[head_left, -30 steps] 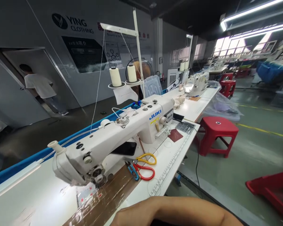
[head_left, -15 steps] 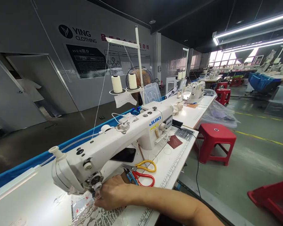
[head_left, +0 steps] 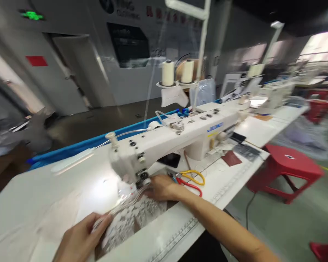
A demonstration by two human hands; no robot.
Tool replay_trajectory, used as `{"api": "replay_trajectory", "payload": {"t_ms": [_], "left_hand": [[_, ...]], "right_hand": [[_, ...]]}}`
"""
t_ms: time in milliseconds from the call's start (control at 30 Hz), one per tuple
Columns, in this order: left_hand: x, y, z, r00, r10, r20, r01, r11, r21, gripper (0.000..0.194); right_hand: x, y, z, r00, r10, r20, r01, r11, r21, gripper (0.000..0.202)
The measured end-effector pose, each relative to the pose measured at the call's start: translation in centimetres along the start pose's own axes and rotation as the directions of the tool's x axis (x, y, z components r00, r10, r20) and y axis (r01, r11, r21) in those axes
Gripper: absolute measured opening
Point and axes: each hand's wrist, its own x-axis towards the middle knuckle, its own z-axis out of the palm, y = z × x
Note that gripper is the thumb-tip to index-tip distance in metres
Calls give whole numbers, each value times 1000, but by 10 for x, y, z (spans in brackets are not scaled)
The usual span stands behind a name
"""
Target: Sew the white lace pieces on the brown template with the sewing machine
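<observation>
The left hand (head_left: 83, 234) reaches in from the near edge of the counter (head_left: 180, 227), its grip pinched on the border of the white lace fabric (head_left: 123, 222) between thumb and fingers. The right hand (head_left: 161, 187) is bent in beside the needle end of the white sewing machine (head_left: 164, 142), fingers down at the lace; blur and the machine's head hide the fingertips, so whether that grip is closed on the cloth cannot be told. The lace lies on the counter from the left hand up to the needle area, under the machine's bright light, partly over a brown strip (head_left: 173, 204). Along the far side of the counter runs a long blue fabric trough (head_left: 98, 142), its inside out of view. Beyond the machine leans a translucent plastic box (head_left: 206, 92), its contents too blurred to make out. On the floor past the red stool (head_left: 292, 160), a clear plastic bag (head_left: 317, 145) holds something lilac, perhaps folded cloth. At the far left, a brown cardboard box (head_left: 5, 160) stands with a blurred grey and white heap at its top. Two cream thread cones (head_left: 168, 72) sit side by side on round holders behind the machine. Scissors (head_left: 200, 178) with one yellow and one red handle lie just beside the right hand, near a black phone (head_left: 171, 159) under the machine's arm. A dark red patch (head_left: 231, 158) lies farther right, and pale sheer cloth (head_left: 54, 225) spreads over the counter's left part.
</observation>
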Motion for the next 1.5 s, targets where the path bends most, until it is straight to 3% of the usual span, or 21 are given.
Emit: {"api": "replay_trajectory", "payload": {"t_ms": [100, 267, 333, 400, 500, 567, 667, 767, 867, 933, 1000, 1067, 1133, 1200, 1267, 1300, 1400, 1500], "left_hand": [[-5, 16, -4, 995, -101, 24, 99, 991, 90, 45], [-12, 17, 7, 992, -73, -100, 87, 986, 141, 34], [-16, 15, 11, 982, 20, -189, 7, 990, 140, 30], [-19, 13, 15, 959, 184, -216, -157, 978, 133, 28], [-19, 13, 22, 871, 474, -126, -465, 880, 97, 24], [-19, 15, 28, 801, 597, -42, -594, 802, 67, 21], [-22, 22, 36, 773, 635, 18, -634, 769, 87, 25], [-24, 32, 43, 774, 633, 17, -631, 767, 118, 41], [-26, 39, 43, 800, 599, -33, -595, 800, 77, 39], [-26, 41, 38, 860, 499, -110, -505, 862, -38, 32], [-27, 41, 30, 938, 317, -137, -343, 905, -251, 34], [-28, 39, 21, 989, 146, -31, -141, 849, -509, 41], [-30, 38, 14, 986, 79, 149, 44, 730, -682, 51], [-31, 36, 10, 965, 59, 256, 144, 694, -705, 60], [-31, 34, 8, 966, 6, 258, 161, 767, -621, 66], [-31, 33, 8, 971, -17, 237, 153, 809, -567, 66], [-31, 30, 7, 977, -27, 211, 126, 873, -472, 53], [-31, 28, 7, 975, -13, 221, 108, 898, -427, 45]], "right_hand": [[-4, 5, 6, 999, 31, -33, -31, 999, -27, 31], [-2, 22, 14, 999, -7, -49, 6, 1000, -11, 35], [-4, 26, 14, 999, -21, -47, 22, 1000, 10, 38], [-7, 27, 13, 998, -39, -42, 41, 999, 29, 41], [-14, 26, 7, 998, -57, -7, 57, 997, 54, 46], [-17, 27, 2, 997, -73, 34, 71, 995, 75, 42], [-19, 34, -6, 998, -57, 33, 54, 995, 87, 23], [-20, 42, -10, 1000, -30, -5, 31, 992, 122, 27], [-23, 44, -10, 1000, -11, 20, 7, 973, 229, 34], [-25, 37, -7, 998, 20, 64, -41, 938, 344, 37], [-26, 22, -2, 993, 51, 109, -98, 866, 491, 34], [-25, 1, 4, 986, 73, 147, -151, 751, 643, 33], [-23, -18, 7, 973, 36, 226, -200, 616, 762, 38], [-21, -29, 8, 943, -75, 324, -236, 535, 811, 44], [-20, -28, 8, 927, -153, 341, -202, 562, 802, 42], [-20, -24, 7, 941, -146, 307, -154, 622, 768, 40], [-22, -5, 7, 995, -70, 68, 27, 866, 499, 33], [-26, 7, 13, 957, -284, -54, 289, 933, 215, 34]]}}
